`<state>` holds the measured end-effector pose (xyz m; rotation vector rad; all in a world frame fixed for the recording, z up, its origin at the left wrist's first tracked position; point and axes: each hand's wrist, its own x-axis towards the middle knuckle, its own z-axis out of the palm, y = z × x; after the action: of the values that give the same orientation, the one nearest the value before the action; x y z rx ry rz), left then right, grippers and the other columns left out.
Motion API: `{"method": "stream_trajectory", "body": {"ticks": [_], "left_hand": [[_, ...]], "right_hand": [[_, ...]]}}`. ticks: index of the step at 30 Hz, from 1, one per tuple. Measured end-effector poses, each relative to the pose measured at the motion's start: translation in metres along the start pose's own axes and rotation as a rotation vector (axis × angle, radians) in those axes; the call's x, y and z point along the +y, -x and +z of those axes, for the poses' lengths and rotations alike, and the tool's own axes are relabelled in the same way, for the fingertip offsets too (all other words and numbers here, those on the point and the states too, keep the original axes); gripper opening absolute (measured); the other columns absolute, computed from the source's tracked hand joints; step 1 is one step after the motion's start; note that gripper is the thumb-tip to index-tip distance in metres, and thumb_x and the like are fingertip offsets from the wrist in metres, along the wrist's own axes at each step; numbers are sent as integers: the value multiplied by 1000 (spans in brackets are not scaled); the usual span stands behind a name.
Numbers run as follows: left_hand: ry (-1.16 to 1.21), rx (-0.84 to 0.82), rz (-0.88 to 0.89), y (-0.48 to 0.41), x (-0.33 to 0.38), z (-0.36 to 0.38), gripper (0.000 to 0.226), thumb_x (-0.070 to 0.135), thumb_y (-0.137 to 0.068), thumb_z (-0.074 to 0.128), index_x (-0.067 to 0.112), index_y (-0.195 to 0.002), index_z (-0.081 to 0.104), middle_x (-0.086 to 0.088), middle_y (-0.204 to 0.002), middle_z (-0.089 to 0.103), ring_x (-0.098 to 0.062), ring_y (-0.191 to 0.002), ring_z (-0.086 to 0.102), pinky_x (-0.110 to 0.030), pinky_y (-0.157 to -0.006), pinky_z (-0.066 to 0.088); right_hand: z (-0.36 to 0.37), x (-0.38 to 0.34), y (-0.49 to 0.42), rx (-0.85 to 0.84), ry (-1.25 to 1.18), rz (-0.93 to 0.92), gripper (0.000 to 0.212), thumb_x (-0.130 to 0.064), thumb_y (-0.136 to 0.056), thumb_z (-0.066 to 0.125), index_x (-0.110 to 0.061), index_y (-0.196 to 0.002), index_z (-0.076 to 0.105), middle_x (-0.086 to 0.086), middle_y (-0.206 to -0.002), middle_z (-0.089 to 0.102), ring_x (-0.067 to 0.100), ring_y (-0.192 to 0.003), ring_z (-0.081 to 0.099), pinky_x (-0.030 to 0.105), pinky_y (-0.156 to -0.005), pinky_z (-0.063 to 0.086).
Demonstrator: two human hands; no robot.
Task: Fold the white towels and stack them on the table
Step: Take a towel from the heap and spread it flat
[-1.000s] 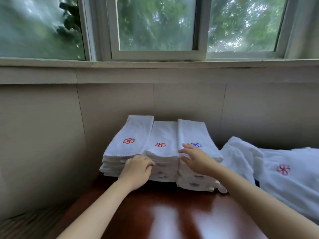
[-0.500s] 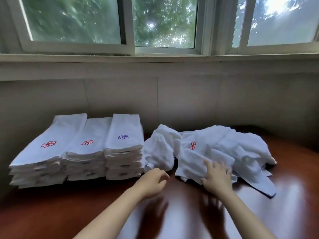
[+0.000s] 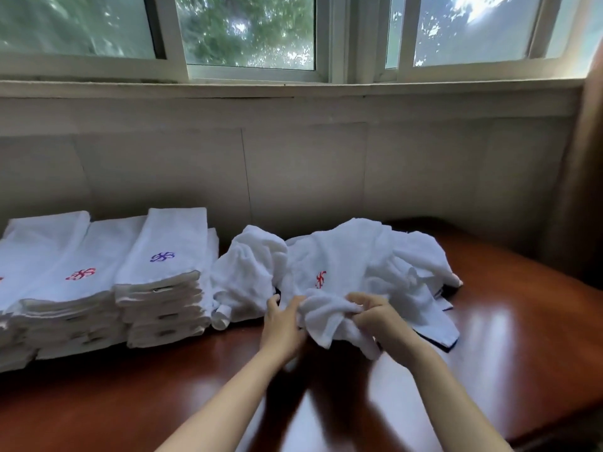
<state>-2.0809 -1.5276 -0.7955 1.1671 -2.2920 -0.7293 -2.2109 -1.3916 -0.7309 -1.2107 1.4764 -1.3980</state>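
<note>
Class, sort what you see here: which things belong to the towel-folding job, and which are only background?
Belongs to the job: left hand and right hand, both gripping the bunched towel; unfolded pile behind it; folded stacks at left; table.
Only background: window; wall panels below the sill.

Folded stacks [image 3: 98,288] sit left on the table [image 3: 505,337] — loose towels [image 3: 342,256] heaped right, just beside them.

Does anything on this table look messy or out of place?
Only the crumpled towel heap looks untidy, sprawled right of the neat folded stacks. The left hand and right hand grip a bunched towel. Nothing looks spilled or damaged.
</note>
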Motion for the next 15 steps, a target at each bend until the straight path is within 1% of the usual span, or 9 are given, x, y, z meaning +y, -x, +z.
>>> {"method": "stream_trajectory", "body": {"ticks": [2, 3, 4, 6, 8, 9, 10, 12, 15], "left_hand": [[125, 27, -74, 5, 5, -7, 62, 37, -74, 62, 25, -133, 46, -6, -136, 41, -27, -120, 49, -39, -102, 42], [168, 27, -85, 10, 5, -11, 61, 35, -73, 63, 22, -130, 49, 0, -131, 44, -20, -116, 49, -35, -99, 42], [161, 3, -11, 18, 7, -18, 50, 31, -76, 64, 19, -124, 55, 4, -130, 42, -14, -116, 45, -27, -97, 37], [111, -48, 211, 35, 9, -32, 20, 19, -84, 65, 8, -99, 70, 1, -127, 49, -8, -115, 41, -15, -94, 29], [147, -106, 326, 58, 6, -44, 18, 14, -80, 65, -2, -73, 70, -9, -96, 65, -11, -95, 53, -18, -84, 37], [194, -156, 315, 70, 2, -49, 22, 15, -75, 63, -4, -63, 64, -9, -74, 61, -12, -75, 51, -25, -71, 38], [291, -189, 281, 82, 1, -58, 24, 17, -70, 60, 0, -53, 56, -5, -60, 50, -10, -62, 43, -28, -60, 32], [372, -300, 188, 100, -5, -76, 23, 17, -58, 54, 19, -39, 41, 10, -49, 35, -4, -53, 30, -24, -52, 22], [330, -358, 89, 124, -19, -98, 25, 12, -52, 49, 22, -36, 32, 13, -44, 30, -2, -47, 24, -21, -49, 18]], "right_hand": [[-6, -10, 15, -255, -40, 92, 16, -1, -53, 45, -9, -64, 52, -5, -51, 47, 3, -44, 42, 13, -43, 30], [-8, -13, 21, -369, -13, 146, 16, 0, -55, 47, -10, -65, 55, -5, -51, 49, 2, -44, 44, 13, -43, 30], [-10, -14, 24, -479, 19, 191, 15, -1, -58, 49, -11, -66, 58, -6, -52, 51, 2, -46, 46, 14, -44, 30], [-11, -14, 30, -620, 50, 257, 14, -2, -63, 52, -10, -71, 61, -5, -57, 56, 3, -51, 50, 15, -48, 33], [-10, -10, 35, -665, 61, 305, 11, -3, -69, 54, -8, -76, 62, -4, -62, 60, 4, -57, 55, 16, -52, 39], [-7, -8, 37, -660, 80, 314, 10, -5, -71, 56, -8, -78, 63, -3, -65, 62, 5, -59, 57, 17, -55, 41], [-4, -6, 40, -643, 102, 321, 11, -8, -72, 59, -8, -81, 65, -1, -69, 63, 7, -63, 58, 19, -58, 43], [5, -3, 44, -627, 132, 326, 15, -13, -75, 62, -8, -89, 67, 3, -78, 63, 11, -69, 59, 23, -65, 44], [26, -7, 53, -704, 84, 321, 11, -16, -80, 62, -13, -90, 67, -3, -77, 65, 7, -70, 62, 20, -65, 48]]}}
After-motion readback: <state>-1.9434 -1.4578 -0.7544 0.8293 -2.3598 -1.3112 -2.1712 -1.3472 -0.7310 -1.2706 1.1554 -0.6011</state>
